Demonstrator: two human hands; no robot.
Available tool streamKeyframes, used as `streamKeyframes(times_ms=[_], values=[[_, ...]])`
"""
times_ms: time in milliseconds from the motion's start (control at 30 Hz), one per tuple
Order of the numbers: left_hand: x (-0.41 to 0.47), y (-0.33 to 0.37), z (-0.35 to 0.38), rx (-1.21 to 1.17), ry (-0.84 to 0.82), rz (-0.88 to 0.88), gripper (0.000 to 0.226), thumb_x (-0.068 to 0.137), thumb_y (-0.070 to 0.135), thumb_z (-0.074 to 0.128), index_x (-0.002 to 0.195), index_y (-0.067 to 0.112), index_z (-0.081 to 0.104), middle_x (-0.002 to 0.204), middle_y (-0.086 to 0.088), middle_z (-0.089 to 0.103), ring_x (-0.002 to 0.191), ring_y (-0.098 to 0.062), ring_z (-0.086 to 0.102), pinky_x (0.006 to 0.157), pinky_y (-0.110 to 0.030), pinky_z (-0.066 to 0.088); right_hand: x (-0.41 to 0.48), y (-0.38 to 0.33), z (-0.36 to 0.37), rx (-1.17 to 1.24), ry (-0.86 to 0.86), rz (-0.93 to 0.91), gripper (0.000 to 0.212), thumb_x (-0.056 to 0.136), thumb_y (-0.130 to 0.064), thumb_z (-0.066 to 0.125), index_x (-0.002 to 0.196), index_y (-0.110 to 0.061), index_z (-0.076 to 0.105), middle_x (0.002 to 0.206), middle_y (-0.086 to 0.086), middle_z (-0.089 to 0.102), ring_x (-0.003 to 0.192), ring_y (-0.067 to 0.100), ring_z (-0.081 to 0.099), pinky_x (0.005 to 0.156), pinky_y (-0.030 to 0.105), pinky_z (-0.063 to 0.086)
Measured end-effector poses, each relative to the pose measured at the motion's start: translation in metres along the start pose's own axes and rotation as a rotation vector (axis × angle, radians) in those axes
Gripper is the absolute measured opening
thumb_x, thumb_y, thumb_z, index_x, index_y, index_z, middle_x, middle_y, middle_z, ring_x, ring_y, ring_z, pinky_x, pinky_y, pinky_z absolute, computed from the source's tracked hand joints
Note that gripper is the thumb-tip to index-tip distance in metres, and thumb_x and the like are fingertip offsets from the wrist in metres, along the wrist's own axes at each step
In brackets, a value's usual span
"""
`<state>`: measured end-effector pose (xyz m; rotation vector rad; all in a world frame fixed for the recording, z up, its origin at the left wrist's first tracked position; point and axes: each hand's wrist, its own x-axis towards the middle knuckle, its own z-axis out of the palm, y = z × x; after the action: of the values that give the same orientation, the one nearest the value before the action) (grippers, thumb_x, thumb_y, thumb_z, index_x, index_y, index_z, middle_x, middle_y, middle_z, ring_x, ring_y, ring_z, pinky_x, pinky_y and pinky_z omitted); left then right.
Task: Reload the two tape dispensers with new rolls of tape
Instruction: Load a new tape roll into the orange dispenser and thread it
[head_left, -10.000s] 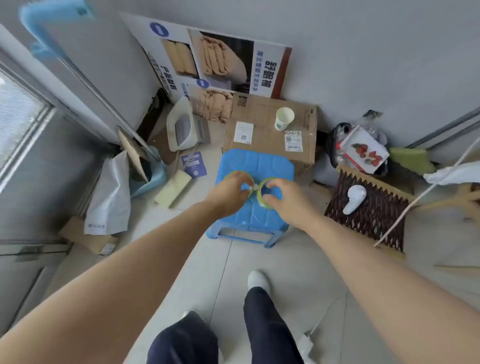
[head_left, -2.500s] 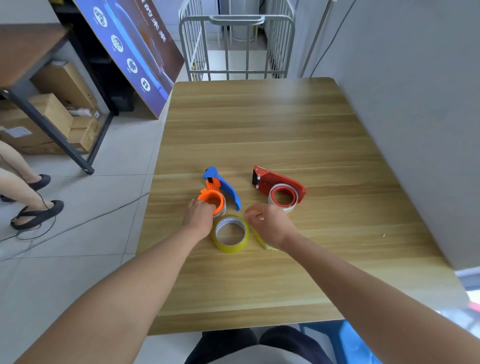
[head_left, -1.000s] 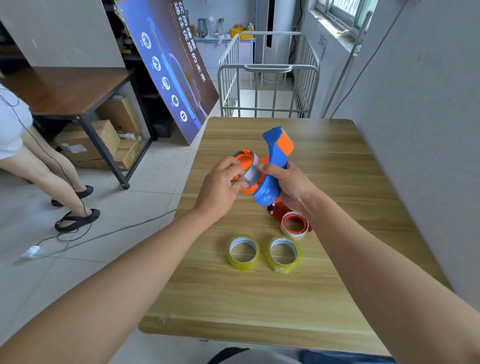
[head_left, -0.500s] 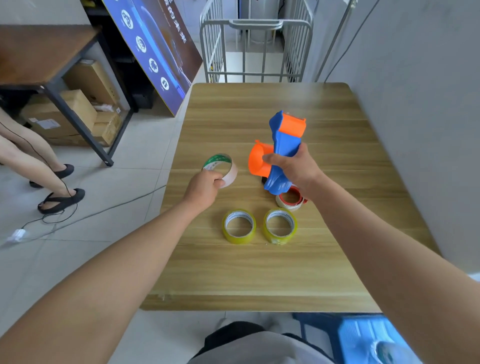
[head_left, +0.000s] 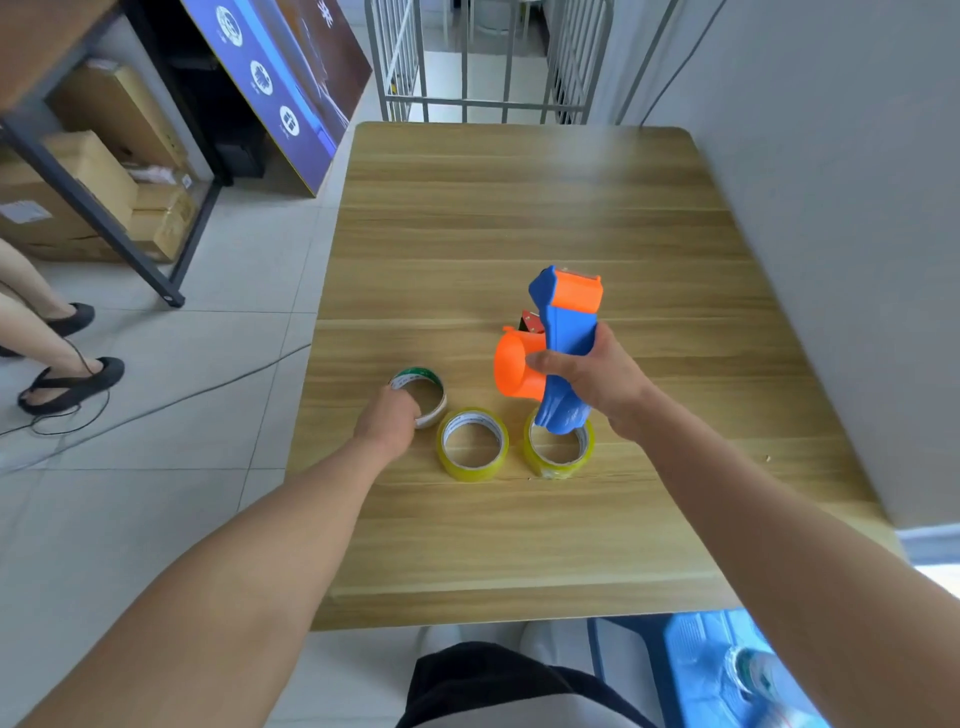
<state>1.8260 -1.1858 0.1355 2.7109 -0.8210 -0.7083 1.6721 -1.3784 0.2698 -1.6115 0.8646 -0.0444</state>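
Observation:
My right hand (head_left: 595, 379) grips the blue and orange tape dispenser (head_left: 563, 332) upright above the wooden table (head_left: 519, 218); its orange spool hub carries no roll. My left hand (head_left: 387, 423) holds a nearly spent roll (head_left: 423, 387) with a white core and green print, low at the table surface. Two yellow tape rolls lie flat side by side: one (head_left: 472, 444) just right of my left hand, the other (head_left: 558, 449) partly behind the dispenser's lower end. A sliver of the red dispenser (head_left: 530, 322) shows behind the blue one.
A grey wall (head_left: 831, 208) runs along the table's right edge. A metal cart (head_left: 483, 62) stands beyond the far edge. On the left are a leaning poster (head_left: 291, 78), a desk with cardboard boxes, a floor cable and another person's feet (head_left: 72, 382). A blue stool (head_left: 711, 670) sits below right.
My left hand has lowered the spent roll from mid-air down to the table, beside the left yellow roll. My right hand has brought the dispenser slightly lower and closer, covering the red one.

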Motion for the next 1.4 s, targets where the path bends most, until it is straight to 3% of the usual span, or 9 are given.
streamKeyframes(times_ms=[67,200,300,433,533,867,1033,1200,1400], values=[[0.001,0.001,0.001,-0.045,0.0,-0.009,0.035,0.079,-0.008,0.042,0.063,0.014,0.063,0.081,-0.011,0.051,0.08,-0.019,0.04,0.073,-0.029,0.04,0.001,0.0,-0.002,0.008,0.006,-0.008,0.074,0.058,-0.036,0.082,0.121,-0.015,0.05,0.112,0.004,0.064,0.097,0.021,0.065,0.078,0.033,0.054],[-0.005,0.02,-0.01,-0.147,0.145,0.021,0.038,0.086,-0.005,0.041,0.116,0.005,0.062,0.123,-0.015,0.059,0.114,-0.032,0.054,0.096,-0.037,0.045,0.002,-0.003,-0.002,0.013,0.004,-0.038,0.068,0.063,-0.031,0.081,0.12,-0.013,0.05,0.112,0.004,0.065,0.093,0.019,0.064,0.078,0.032,0.053],[-0.019,0.049,-0.018,-0.196,0.206,0.133,0.024,0.086,-0.001,0.041,0.094,0.002,0.064,0.104,-0.015,0.062,0.095,-0.032,0.057,0.081,-0.037,0.047,0.002,-0.007,-0.001,0.023,0.004,-0.033,0.063,0.07,-0.027,0.08,0.122,-0.012,0.048,0.114,0.007,0.063,0.095,0.021,0.063,0.072,0.03,0.05],[-0.037,0.081,-0.013,-0.199,-0.11,0.257,0.026,0.088,0.01,0.044,0.069,0.003,0.061,0.079,-0.013,0.064,0.073,-0.024,0.05,0.064,-0.03,0.034,0.001,-0.007,0.001,0.011,0.017,-0.032,0.071,0.065,-0.032,0.081,0.124,-0.013,0.047,0.116,0.006,0.062,0.101,0.023,0.063,0.076,0.032,0.052],[-0.04,0.088,0.001,-0.162,-0.253,0.239,0.044,0.086,0.019,0.05,0.046,0.012,0.034,0.051,-0.007,0.036,0.054,-0.026,0.034,0.054,-0.031,0.025,-0.002,-0.002,-0.001,-0.01,0.026,-0.014,0.075,0.059,-0.036,0.082,0.122,-0.015,0.047,0.116,0.007,0.062,0.102,0.024,0.063,0.084,0.038,0.054],[-0.044,0.093,0.019,-0.002,-0.291,0.149,0.044,0.088,0.023,0.056,0.054,0.009,0.031,0.053,0.0,0.028,0.054,-0.019,0.032,0.055,-0.034,0.033,-0.016,0.007,-0.015,-0.004,0.042,0.004,0.063,0.071,-0.027,0.079,0.122,-0.013,0.046,0.108,0.003,0.06,0.089,0.018,0.06,0.072,0.03,0.048],[-0.041,0.095,-0.005,-0.144,-0.175,0.13,0.046,0.084,0.016,0.054,0.046,0.014,0.028,0.05,-0.003,0.026,0.047,-0.016,0.025,0.046,-0.029,0.014,-0.017,0.001,-0.016,-0.011,0.046,-0.015,0.061,0.071,-0.029,0.079,0.121,-0.013,0.047,0.102,0.001,0.059,0.083,0.015,0.058,0.069,0.028,0.046],[-0.043,0.088,-0.037,-0.579,-0.107,0.026,0.018,0.082,0.023,0.065,0.078,0.005,0.068,0.064,-0.004,0.046,0.059,-0.016,0.041,0.056,-0.027,0.029,-0.018,-0.01,-0.013,-0.009,0.062,-0.057,0.062,0.07,-0.03,0.079,0.121,-0.013,0.046,0.11,0.005,0.061,0.093,0.021,0.062,0.079,0.036,0.052],[-0.046,0.085,-0.074,-0.892,-0.017,-0.019,0.036,0.081,0.018,0.068,0.112,-0.001,0.064,0.108,-0.016,0.068,0.1,-0.028,0.064,0.096,-0.037,0.048,-0.019,-0.033,-0.013,0.034,0.145,-0.112,0.061,0.074,-0.026,0.077,0.123,-0.01,0.043,0.108,0.005,0.057,0.09,0.021,0.059,0.074,0.034,0.047]])
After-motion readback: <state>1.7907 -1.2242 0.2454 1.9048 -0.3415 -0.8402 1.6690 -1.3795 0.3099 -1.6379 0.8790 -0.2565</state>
